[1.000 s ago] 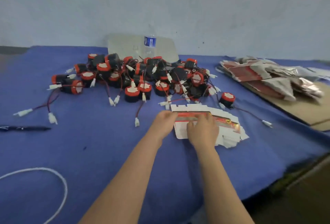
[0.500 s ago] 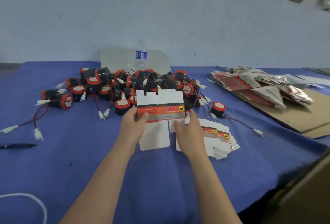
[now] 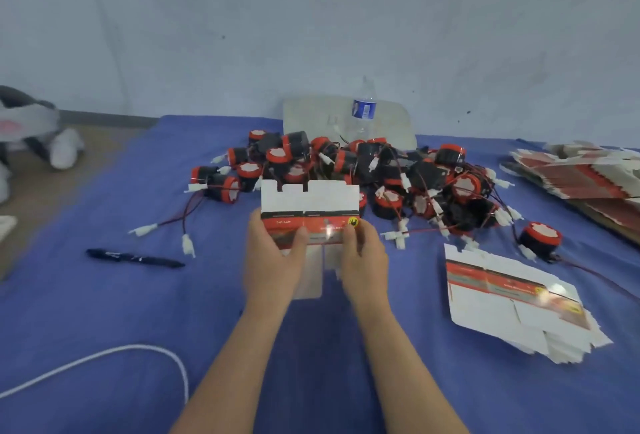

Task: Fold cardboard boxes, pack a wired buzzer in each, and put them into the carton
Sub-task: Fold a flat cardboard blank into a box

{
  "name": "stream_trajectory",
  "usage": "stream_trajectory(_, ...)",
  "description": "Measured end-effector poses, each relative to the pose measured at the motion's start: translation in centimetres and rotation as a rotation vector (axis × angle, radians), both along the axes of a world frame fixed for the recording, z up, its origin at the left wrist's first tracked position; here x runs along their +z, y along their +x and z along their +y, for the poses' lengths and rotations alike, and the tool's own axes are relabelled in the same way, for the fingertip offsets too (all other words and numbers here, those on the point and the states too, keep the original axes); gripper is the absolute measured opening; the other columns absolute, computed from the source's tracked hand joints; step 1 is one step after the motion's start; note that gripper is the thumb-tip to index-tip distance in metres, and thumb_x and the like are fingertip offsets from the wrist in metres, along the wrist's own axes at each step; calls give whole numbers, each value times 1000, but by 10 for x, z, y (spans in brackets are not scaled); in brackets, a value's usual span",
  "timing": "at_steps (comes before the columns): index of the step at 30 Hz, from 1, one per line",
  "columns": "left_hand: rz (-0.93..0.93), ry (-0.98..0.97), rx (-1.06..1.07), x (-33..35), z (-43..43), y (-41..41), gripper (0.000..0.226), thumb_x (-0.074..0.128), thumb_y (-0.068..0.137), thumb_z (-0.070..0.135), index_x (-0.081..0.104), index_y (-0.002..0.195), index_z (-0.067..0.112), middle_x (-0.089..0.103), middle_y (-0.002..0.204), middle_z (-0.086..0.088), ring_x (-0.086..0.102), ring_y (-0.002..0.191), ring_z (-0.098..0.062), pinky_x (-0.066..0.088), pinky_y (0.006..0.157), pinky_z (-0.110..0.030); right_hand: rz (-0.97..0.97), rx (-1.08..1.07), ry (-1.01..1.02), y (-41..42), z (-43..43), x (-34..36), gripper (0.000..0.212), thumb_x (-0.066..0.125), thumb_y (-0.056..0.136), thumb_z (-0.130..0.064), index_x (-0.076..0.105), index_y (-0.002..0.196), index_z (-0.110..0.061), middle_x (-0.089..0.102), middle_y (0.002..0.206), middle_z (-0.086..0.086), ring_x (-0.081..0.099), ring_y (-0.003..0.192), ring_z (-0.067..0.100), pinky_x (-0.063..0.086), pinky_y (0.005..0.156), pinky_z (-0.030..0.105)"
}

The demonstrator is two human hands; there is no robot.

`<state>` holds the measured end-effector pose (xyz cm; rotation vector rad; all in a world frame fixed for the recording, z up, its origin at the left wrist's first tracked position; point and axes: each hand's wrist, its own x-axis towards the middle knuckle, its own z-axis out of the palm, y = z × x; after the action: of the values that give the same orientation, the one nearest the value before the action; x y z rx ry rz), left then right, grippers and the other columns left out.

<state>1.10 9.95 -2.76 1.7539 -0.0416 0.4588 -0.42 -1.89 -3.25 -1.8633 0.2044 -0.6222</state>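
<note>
A flat, unfolded cardboard box (image 3: 310, 203), white with a red printed band, is held upright above the blue table. My left hand (image 3: 272, 260) grips its left side, thumb across the red band. My right hand (image 3: 363, 260) pinches its right side near a yellow sticker. Behind the box lies a heap of black-and-red wired buzzers (image 3: 374, 172) with white connectors. One more buzzer (image 3: 540, 239) sits apart at the right. A stack of flat boxes (image 3: 512, 302) lies on the table to my right.
A black pen (image 3: 135, 258) lies left of my hands and a white cord (image 3: 104, 361) curves at the near left. A water bottle (image 3: 363, 110) stands behind the heap. More flat box blanks (image 3: 581, 174) are piled at the far right. A plush toy (image 3: 31, 129) sits far left.
One flat box was lifted off the stack and raised upright in both hands. It now sits left of the stack, and the camera view has swung left, showing the toy.
</note>
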Motion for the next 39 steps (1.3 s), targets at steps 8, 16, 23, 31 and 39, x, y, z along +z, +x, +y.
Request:
stream_trajectory(8, -74, -15, -15, -5, -8, 1, 81, 77, 72, 46, 33, 136, 23, 52, 127, 7, 55, 112, -10, 48, 90, -28, -74, 42, -42, -7, 5, -2, 17, 42, 102, -25, 45, 114, -36, 57, 89, -28, 55, 76, -15, 40, 60, 4)
stream_trajectory(16, -183, 78, 63, -6, -7, -1, 86, 74, 73, 51, 29, 141, 22, 47, 133, 10, 48, 117, -3, 43, 86, -15, -120, 6, -18, -10, 4, 0, 12, 50, 98, -26, 52, 110, -28, 62, 86, -23, 57, 75, -13, 40, 61, 3)
stream_trajectory(23, -245, 237, 12, -4, 5, 3, 84, 68, 81, 46, 22, 148, 26, 38, 129, 10, 34, 101, 17, 34, 68, -1, -115, 121, 263, -15, -26, 15, 33, 48, 99, -30, 63, 81, -6, 60, 71, -2, 55, 69, 9, 50, 64, 29)
stream_trajectory(31, -240, 249, 23, -3, 7, -2, 87, 54, 71, 72, 35, 140, 22, 42, 123, 18, 41, 111, 1, 43, 99, -38, 168, 551, 554, -24, -46, 24, 27, 40, 100, -9, 63, 113, -13, 68, 91, 12, 65, 76, 20, 58, 64, 28)
stream_trajectory(39, -349, 481, 1, 8, 15, -6, 76, 48, 75, 70, 46, 133, 20, 53, 130, 3, 41, 120, -12, 25, 104, -31, 468, 699, 190, -29, -47, 21, 24, 52, 92, 5, 71, 95, -10, 75, 90, 4, 72, 82, 15, 56, 68, 20)
